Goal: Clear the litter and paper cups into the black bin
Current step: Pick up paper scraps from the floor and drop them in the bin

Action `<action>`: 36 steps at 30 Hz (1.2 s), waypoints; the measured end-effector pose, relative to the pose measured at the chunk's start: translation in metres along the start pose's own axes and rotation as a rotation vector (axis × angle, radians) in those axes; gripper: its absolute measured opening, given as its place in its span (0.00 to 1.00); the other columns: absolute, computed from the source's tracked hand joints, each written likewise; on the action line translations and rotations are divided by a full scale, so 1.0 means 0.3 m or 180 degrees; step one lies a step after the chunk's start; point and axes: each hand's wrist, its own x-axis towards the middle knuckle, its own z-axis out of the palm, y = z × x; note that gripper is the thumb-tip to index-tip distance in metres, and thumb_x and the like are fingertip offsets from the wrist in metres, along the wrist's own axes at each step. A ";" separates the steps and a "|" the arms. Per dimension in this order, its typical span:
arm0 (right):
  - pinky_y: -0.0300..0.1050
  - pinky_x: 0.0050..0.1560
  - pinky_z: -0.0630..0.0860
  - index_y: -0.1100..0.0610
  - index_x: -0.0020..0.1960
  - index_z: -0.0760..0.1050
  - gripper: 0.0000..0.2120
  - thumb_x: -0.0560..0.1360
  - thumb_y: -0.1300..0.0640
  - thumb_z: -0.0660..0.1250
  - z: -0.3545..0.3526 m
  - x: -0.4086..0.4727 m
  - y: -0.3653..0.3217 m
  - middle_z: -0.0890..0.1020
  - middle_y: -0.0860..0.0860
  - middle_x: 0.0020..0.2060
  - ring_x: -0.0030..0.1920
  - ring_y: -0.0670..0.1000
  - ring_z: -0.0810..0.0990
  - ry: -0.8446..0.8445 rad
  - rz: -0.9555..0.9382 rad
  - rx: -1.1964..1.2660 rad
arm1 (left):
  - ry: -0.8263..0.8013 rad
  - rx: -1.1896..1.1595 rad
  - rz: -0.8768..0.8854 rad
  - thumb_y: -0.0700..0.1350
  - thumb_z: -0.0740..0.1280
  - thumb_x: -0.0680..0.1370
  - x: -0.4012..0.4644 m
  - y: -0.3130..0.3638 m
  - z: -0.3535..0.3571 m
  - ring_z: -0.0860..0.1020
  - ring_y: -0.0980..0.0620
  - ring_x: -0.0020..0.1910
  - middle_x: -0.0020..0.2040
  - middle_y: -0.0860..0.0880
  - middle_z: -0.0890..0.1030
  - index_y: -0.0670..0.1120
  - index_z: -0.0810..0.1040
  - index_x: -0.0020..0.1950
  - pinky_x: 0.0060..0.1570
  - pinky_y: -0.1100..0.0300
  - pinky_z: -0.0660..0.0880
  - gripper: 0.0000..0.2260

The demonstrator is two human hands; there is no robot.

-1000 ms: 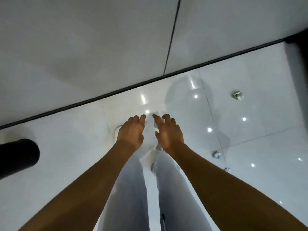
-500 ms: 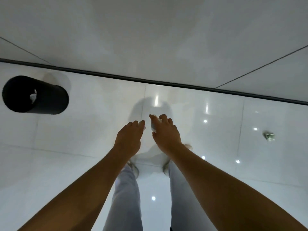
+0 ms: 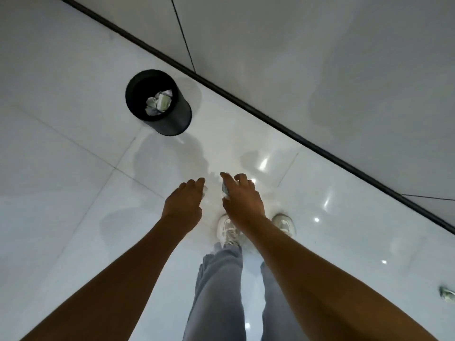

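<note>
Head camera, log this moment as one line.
right hand: grips litter | left hand: holds something pale, unclear | black bin: ahead-left, holds crumpled paper | floor scrap: far right

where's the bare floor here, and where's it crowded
Bare tile lies left of the left hand, below the black bin. Also between the white shoes and the crumpled litter at the right edge. The bin itself already holds crumpled paper.

black bin point(image 3: 170, 119) now ahead, nearer, litter visible inside
</note>
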 end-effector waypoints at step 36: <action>0.54 0.63 0.71 0.51 0.77 0.54 0.32 0.77 0.54 0.65 0.074 1.276 -0.907 0.62 0.56 0.73 0.70 0.59 0.64 -0.0686 -0.0462 -0.0686 | 0.0249 -0.1241 -0.1182 0.40 0.67 0.74 0.598 -0.993 -0.458 0.74 0.48 0.57 0.61 0.47 0.74 0.49 0.59 0.73 0.44 0.59 0.74 0.29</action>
